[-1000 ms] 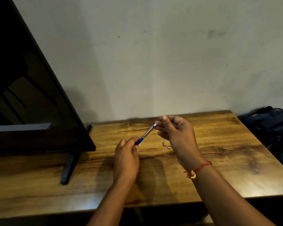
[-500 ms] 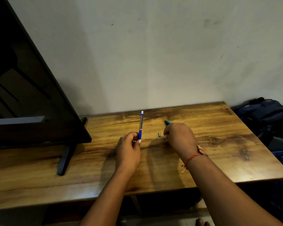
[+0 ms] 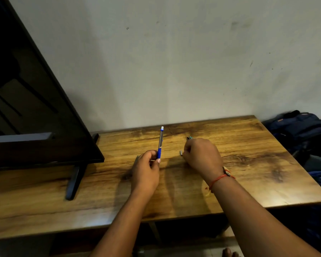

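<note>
The blue pen [image 3: 160, 143] is being gripped at its lower, blue end by the fingers [image 3: 149, 154] of the left hand [image 3: 146, 171]. It is just to the nine o'clock side of the middle of the desk [image 3: 248, 164] and is being held nearly upright, its white tip pointing toward twelve o'clock.

The chief risk is being judged to lie with the small metal piece [image 3: 181, 153]. It is lying on the desk at nine o'clock of the right hand [image 3: 202, 158], just beside the fingertips. Being tiny and rounded, it could be rolled or flicked away across the wood by a careless pinch. A slip of the pen is also being risked by so low a grip, since most of the barrel is being left unsupported.

A teal-tipped part [image 3: 189, 138] is showing at twelve o'clock of the right hand. Whether it is being held or is merely lying there cannot be told.

The left hand is being held with its back to the camera, the forearm entering from six o'clock. The right hand is being held palm down over the desk, knuckles up, its fingers curled under and hidden. Whether they are clenched on anything cannot be told.
</note>
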